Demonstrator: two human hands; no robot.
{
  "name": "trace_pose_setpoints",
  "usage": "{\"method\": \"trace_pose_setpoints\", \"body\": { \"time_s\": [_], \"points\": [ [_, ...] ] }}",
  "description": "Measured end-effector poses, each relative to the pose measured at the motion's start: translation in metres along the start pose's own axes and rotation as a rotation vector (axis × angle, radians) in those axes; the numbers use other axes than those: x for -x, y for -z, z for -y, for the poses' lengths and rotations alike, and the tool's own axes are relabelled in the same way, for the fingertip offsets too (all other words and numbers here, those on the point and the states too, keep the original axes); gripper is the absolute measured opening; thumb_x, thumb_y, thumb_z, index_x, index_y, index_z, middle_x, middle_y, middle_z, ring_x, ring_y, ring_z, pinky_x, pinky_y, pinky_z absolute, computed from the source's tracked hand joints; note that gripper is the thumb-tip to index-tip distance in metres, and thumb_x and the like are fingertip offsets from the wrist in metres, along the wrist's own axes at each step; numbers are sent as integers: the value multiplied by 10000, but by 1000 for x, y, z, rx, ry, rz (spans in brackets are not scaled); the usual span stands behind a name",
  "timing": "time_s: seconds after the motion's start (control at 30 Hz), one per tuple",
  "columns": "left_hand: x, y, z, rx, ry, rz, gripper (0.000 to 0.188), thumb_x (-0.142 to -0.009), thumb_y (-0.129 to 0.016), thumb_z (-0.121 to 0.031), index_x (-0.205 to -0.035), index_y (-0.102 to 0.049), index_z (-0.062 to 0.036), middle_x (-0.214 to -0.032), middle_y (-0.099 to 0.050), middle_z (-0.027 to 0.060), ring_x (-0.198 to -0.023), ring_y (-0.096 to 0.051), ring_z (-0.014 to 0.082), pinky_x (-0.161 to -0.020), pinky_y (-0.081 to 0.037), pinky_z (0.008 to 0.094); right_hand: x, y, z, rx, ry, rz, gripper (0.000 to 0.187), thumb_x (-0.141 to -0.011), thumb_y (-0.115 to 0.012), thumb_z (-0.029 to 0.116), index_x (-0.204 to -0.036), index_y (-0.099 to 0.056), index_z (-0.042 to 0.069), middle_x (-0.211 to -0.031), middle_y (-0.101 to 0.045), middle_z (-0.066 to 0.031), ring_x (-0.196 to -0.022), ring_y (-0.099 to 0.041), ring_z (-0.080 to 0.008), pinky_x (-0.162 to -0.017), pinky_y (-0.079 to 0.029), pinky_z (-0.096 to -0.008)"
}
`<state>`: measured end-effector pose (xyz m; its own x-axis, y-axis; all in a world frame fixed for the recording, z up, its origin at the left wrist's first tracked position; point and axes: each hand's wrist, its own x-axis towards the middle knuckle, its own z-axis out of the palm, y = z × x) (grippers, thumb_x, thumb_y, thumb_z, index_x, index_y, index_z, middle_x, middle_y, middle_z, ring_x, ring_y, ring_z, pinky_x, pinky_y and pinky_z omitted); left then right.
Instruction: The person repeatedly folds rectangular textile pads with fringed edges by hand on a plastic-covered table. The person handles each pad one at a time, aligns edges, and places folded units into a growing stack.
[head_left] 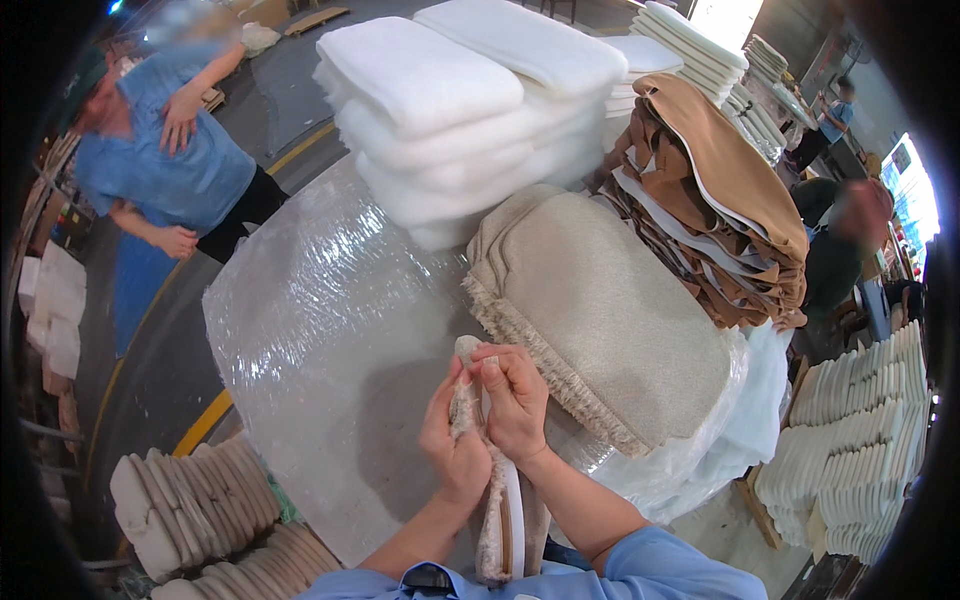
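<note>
Head view looks down on both my hands held close together over the near edge of the wrapped surface (330, 330). My left hand (455, 445) and right hand (515, 400) are both clamped on one beige cover (497, 505), a narrow folded piece with a fuzzy, frayed edge. The fingers pinch its top end, thumbs side by side and touching, and the rest of it hangs down between my forearms toward my blue shirt. A white lining strip shows along its lower part.

Just beside my right hand, toward the surface's right edge, lies a stack of beige covers (600, 310) with the same frayed edge facing me. Behind it, at the far right corner, a pile of brown covers (715, 200) with white linings leans over. Along the far edge stand white foam pads (440, 100), stacked high. The surface itself is covered in shiny clear plastic wrap.

Off the left edge, a person in a blue shirt (165, 150) stands on the floor with arms bent. Near my left elbow, below the surface, sits a row of pale pads (195, 505) on end. More white pads (855, 440) are stacked at right, well apart from my hands.
</note>
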<state>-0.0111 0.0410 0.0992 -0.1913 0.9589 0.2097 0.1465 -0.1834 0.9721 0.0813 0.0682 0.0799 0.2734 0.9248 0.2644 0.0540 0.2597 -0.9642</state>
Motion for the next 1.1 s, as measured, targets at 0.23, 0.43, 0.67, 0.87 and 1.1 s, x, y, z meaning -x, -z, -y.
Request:
{"method": "trace_pose_setpoints", "body": {
  "time_s": [0.23, 0.43, 0.67, 0.87, 1.1],
  "points": [
    [-26, 25, -13, -265, -159, 76, 112, -996, -736, -55, -1033, -744, 50, -1048, -742, 174, -874, -725, 294, -787, -573, 354, -20, 14, 2, 186, 162, 211, 70, -1013, -698, 100, -1035, -751, 60, -1232, -731, -60, -1263, -593, -313, -1085, -475, -425],
    [-52, 40, -6, -118, -31, 162, 276, -1096, -637, -201, -962, -731, 21, -919, -726, 104, -820, -680, 195, -756, -540, 332, -21, 30, -12, 238, 267, 348, 131, -965, -732, 43, -1095, -720, 62, -1261, -719, -57, -1313, -555, -356, -1142, -440, -463],
    [-144, -18, -12, 273, 44, 771, 635, -1165, -412, -531, -1328, -683, 21, -1122, -746, 134, -1077, -694, 183, -979, -533, 351, -6, 7, -18, 102, 210, 227, 97, -983, -730, 89, -1062, -684, 57, -1231, -687, -110, -1295, -549, -382, -1098, -462, -474],
    [-137, -41, -23, -61, 116, 1219, 737, -1132, -404, -625, -1508, -596, -21, -1388, -699, 198, -1291, -660, 299, -1092, -508, 391, 4, 17, -20, 18, 159, 212, 176, -1009, -694, 95, -1184, -705, 78, -1310, -660, -128, -1328, -488, -402, -1215, -308, -529],
    [-125, -34, 18, 444, 90, 575, 566, -1147, -501, -459, -1439, -600, 15, -1324, -705, 156, -1251, -670, 280, -1090, -521, 395, 4, 29, -30, 107, 85, 276, 229, -1003, -700, 109, -1229, -694, 70, -1239, -677, -131, -1295, -535, -362, -1162, -390, -464]
  ]
}}
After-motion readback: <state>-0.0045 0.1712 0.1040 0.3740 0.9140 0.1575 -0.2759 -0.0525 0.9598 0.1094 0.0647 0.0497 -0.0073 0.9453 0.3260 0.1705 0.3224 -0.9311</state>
